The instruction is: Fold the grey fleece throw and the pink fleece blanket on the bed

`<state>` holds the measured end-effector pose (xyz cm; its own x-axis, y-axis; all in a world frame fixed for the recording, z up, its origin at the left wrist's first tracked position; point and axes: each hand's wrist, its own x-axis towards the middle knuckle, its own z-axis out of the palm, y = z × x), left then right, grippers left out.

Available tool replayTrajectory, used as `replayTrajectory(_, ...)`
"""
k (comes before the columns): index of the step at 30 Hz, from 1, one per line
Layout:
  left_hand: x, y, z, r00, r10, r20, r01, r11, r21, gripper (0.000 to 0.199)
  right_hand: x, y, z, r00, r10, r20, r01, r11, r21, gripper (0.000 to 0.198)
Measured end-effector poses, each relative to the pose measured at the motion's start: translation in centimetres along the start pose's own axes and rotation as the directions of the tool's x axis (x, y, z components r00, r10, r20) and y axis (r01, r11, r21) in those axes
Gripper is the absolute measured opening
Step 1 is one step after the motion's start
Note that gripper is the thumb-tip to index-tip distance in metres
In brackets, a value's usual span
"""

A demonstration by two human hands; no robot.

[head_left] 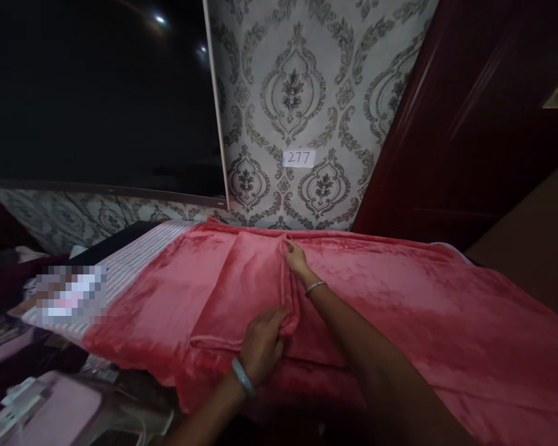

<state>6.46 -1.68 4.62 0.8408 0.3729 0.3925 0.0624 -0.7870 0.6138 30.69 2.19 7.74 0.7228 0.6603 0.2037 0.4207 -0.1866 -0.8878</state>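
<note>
A folded pink-red plush blanket [251, 285] lies on a larger spread of the same plush cloth [390, 297]. My left hand [263, 344] is closed on the near right corner of the folded blanket, its fingertips partly hidden behind the hand. Farther back, my right hand [295, 254] pinches the far right corner of the same blanket between thumb and fingers. The right edge of the fold runs between both hands and shows several layers. A bangle sits on each wrist.
A striped cloth [139, 254] covers the left end of the surface, with a blurred-out item [72, 294] on it. Behind stand a large dark television [97, 99] and a patterned wall with a "277" label [299, 158]. A dark red panel [446, 124] rises at right; a pinkish box [56, 409] sits lower left.
</note>
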Motion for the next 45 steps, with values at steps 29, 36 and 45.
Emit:
replayTrajectory(29,0.7,3.7,6.5,0.94,0.244,0.238,-0.325,0.854,0.406,0.035,1.1,8.6,-5.2,0.997,0.005,-0.074,-0.032,0.932,-0.362,0.056)
replayTrajectory(36,0.3,4.1,8.5,0.928,0.252,0.274,-0.359,0.8,0.48,0.038,0.2,7.4,-5.5,0.998,0.011,-0.059,-0.036,0.895,-0.444,0.058)
replayTrajectory(45,-1.0,6.1,7.6,0.899,0.241,0.366,-0.379,0.846,0.376,0.048,-4.6,3.5,-4.5,0.991,-0.128,0.032,0.115,0.717,-0.687,0.071)
